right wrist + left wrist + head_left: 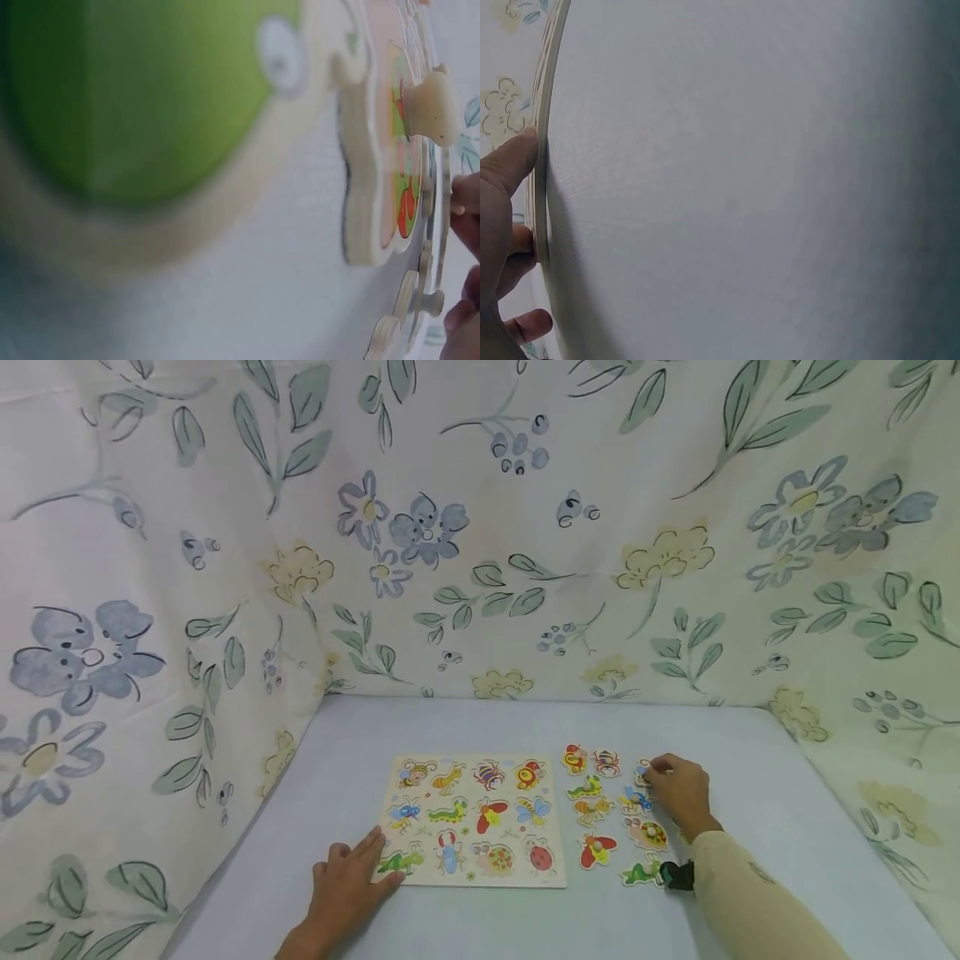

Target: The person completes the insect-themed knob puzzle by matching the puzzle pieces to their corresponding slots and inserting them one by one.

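Observation:
A wooden insect puzzle board [472,881] lies on the table, with insect pictures across it. My left hand [341,889] rests at its lower left corner, the thumb along the bottom edge and the fingers by the left side. In the left wrist view, the thumb [514,161] touches the board's edge [543,150]. My right hand [682,789] pinches a small puzzle piece [642,770] at the far end of the loose pieces; the fingers partly hide it. Below that hand are a blue fly piece [635,800] and a snail piece [647,835].
Right of the board lie more loose pieces: a spider [607,762], a caterpillar [583,787], a red-winged bug [596,851] and a grasshopper [639,872], partly behind the dark wrist camera [677,875]. Wooden knobs [433,109] stand up from pieces. Floral cloth [495,610] surrounds the table.

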A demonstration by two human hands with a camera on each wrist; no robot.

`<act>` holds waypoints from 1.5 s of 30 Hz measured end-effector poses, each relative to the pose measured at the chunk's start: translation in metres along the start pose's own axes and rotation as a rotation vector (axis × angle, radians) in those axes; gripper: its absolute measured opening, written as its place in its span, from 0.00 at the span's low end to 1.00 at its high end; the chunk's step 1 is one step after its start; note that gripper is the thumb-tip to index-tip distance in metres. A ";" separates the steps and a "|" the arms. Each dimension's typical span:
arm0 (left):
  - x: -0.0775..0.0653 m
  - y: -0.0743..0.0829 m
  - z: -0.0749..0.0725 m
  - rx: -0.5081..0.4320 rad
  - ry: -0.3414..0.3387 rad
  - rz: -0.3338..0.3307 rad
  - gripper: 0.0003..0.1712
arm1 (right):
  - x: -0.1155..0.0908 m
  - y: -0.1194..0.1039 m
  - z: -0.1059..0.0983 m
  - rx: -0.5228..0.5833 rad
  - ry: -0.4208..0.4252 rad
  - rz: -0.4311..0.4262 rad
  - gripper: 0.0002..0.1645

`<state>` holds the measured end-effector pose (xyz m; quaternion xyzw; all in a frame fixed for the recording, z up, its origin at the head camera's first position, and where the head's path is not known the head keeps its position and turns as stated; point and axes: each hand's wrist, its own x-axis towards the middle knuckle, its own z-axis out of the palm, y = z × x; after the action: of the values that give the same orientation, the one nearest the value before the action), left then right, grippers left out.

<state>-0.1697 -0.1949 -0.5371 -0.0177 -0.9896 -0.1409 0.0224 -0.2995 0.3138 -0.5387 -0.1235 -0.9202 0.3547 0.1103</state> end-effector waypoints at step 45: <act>-0.001 0.001 -0.001 -0.033 -0.016 -0.012 0.45 | -0.008 -0.077 0.002 0.029 0.058 -0.198 0.10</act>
<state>-0.1689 -0.1946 -0.5358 -0.0132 -0.9874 -0.1574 0.0131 -0.3040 0.2550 -0.4889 -0.0405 -0.9190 0.3518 0.1735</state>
